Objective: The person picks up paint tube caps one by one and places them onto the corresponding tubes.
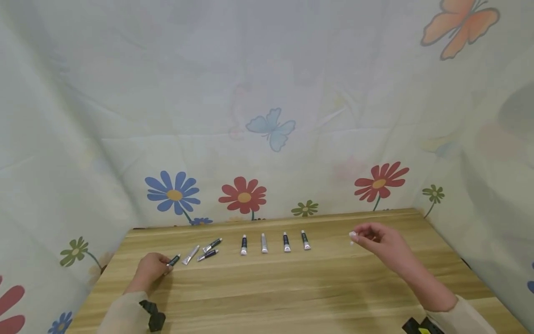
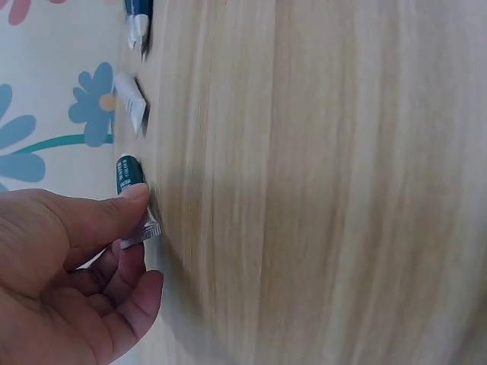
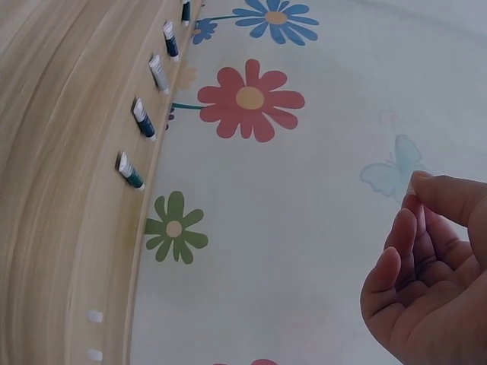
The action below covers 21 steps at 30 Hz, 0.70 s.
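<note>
My left hand (image 1: 153,269) is at the table's left side, pinching a small green paint tube (image 2: 131,175) between thumb and fingers; its crimped silver end sticks out below the thumb. Just beyond it lie a white paint tube (image 1: 190,255) and two dark paint tubes (image 1: 212,245), (image 1: 207,255), set at a slant. My right hand (image 1: 381,243) is raised over the right part of the table, thumb and forefinger tips together on a tiny white piece (image 1: 352,234). In the right wrist view the fingers mostly hide that piece. Two similar white pieces (image 3: 94,315) lie on the tabletop.
Mid-table, several paint tubes stand apart in a row: dark blue (image 1: 244,245), white (image 1: 264,243), another dark blue (image 1: 286,242) and dark green (image 1: 306,240). The wooden table (image 1: 267,292) meets a flower-printed cloth (image 1: 271,176) at its back edge, with cloth on both sides too.
</note>
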Each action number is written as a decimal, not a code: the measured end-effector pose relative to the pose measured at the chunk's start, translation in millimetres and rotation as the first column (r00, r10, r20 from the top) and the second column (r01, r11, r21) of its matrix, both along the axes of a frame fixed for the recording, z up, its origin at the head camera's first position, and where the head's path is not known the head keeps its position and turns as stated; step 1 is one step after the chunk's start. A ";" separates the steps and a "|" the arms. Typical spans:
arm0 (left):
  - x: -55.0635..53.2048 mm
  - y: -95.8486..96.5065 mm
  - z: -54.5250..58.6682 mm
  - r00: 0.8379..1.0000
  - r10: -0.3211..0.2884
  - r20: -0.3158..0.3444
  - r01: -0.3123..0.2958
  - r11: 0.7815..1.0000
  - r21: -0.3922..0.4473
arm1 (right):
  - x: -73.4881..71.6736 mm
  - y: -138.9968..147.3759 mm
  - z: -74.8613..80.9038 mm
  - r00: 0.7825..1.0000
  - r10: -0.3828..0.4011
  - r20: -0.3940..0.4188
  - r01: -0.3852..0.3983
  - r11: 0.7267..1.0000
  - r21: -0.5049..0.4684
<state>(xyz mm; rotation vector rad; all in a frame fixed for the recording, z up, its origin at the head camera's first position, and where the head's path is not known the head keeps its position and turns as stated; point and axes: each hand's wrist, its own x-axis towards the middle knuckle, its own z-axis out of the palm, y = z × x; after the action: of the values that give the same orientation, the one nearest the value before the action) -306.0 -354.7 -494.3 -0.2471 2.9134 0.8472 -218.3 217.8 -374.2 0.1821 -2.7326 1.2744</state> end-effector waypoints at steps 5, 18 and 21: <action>0.3 -5.5 2.6 0.999 -0.001 -0.038 0.002 0.999 0.033 | 1.1 -4.8 7.0 1.000 0.011 -0.012 -0.011 1.000 0.007; 25.9 -5.0 42.9 0.980 -0.063 -0.190 0.056 0.997 -0.044 | 9.3 -25.3 24.2 0.998 0.057 -0.018 -0.057 0.998 -0.006; 32.0 -2.3 52.6 0.975 -0.065 -0.214 0.057 0.997 -0.042 | 10.4 -28.7 27.0 0.997 0.070 -0.028 -0.070 0.997 -0.013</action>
<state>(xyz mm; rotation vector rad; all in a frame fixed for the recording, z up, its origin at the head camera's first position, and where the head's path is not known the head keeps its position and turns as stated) -274.1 -357.0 -441.7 -0.0720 3.1194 0.8629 -207.9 189.1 -347.2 0.2940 -2.7165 1.2978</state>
